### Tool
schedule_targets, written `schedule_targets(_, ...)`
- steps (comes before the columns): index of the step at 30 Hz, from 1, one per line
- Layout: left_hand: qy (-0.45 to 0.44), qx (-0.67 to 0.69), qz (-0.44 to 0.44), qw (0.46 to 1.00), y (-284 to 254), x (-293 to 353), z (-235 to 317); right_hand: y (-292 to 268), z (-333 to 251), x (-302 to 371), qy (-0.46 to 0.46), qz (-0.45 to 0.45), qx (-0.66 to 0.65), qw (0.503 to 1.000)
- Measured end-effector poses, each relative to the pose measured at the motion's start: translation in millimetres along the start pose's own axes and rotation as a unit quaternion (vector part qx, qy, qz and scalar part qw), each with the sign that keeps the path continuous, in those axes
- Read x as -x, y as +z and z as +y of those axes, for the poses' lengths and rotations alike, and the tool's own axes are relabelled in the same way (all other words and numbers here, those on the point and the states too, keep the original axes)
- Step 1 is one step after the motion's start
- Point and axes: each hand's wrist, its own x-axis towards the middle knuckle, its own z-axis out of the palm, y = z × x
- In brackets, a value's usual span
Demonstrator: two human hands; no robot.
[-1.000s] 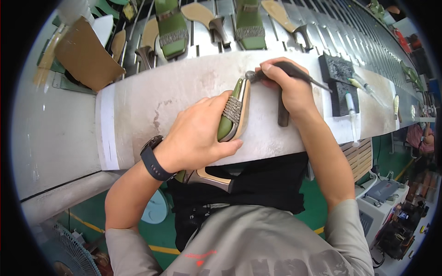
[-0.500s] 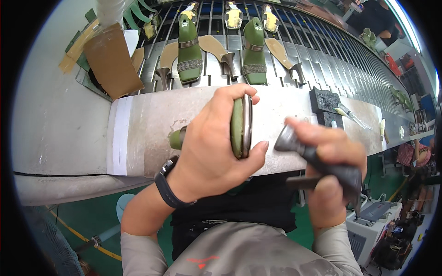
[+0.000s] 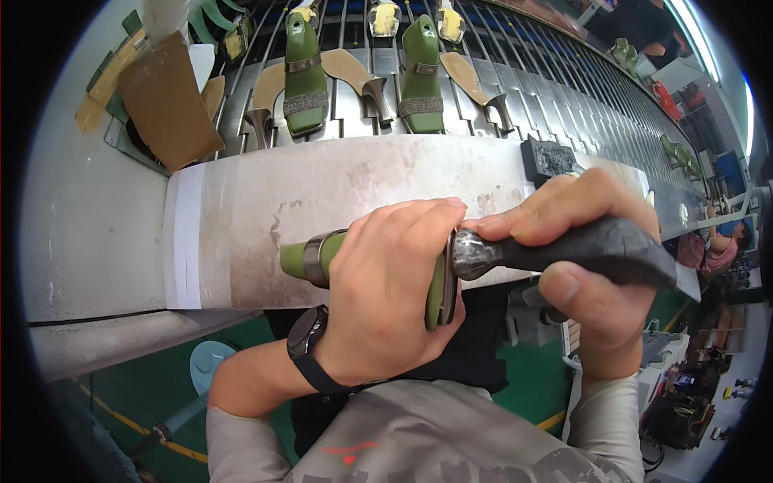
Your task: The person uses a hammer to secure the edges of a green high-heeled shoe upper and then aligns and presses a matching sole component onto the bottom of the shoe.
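Note:
My left hand [image 3: 394, 282], a dark watch on its wrist, is closed round a green sandal [image 3: 294, 259]. The sandal lies on its side across the bench edge, its metallic strap showing left of my fingers and its sole edge turned to the right. In my right hand [image 3: 600, 233] is a cobbler's hammer [image 3: 580, 251], gripped by its dark head. Its rounded metal face touches the sole edge beside my left fingertips. The hammer's flat end points right; I cannot make out its handle clearly behind my fingers.
Beyond the pale bench [image 3: 346, 173], a slatted metal conveyor [image 3: 555, 113] carries two green sandals [image 3: 306, 109], several tan insoles with heels [image 3: 354, 72] and yellow-topped pieces. A black block [image 3: 547, 159] sits at the bench's right. Brown cardboard [image 3: 169, 101] stands far left.
The hammer has come left from apart to contact with the sole edge. My left hand and the sandal are lower and nearer me. The whole view has shifted slightly.

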Motion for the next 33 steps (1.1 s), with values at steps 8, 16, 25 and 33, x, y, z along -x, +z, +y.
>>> schedule_targets(8, 0.183, -0.125, 0.137, 0.965, 12, 90, -15, 24, 35, 42, -0.047, -0.181, -0.084, 0.979)
schedule_targets(16, 0.008, -0.275, 0.089, 0.957, 17, 149, -70, 86, 144, 99, 0.078, -0.013, -0.108, 0.991)
schedule_targets(25, -0.005, -0.281, 0.085, 0.956, 18, 152, -67, 67, 125, 69, 0.026, -0.045, -0.054, 0.997)
schedule_targets(33, 0.002, -0.294, 0.101, 0.95, 23, 156, -71, 98, 108, 79, -0.162, -0.102, 0.104, 0.976)
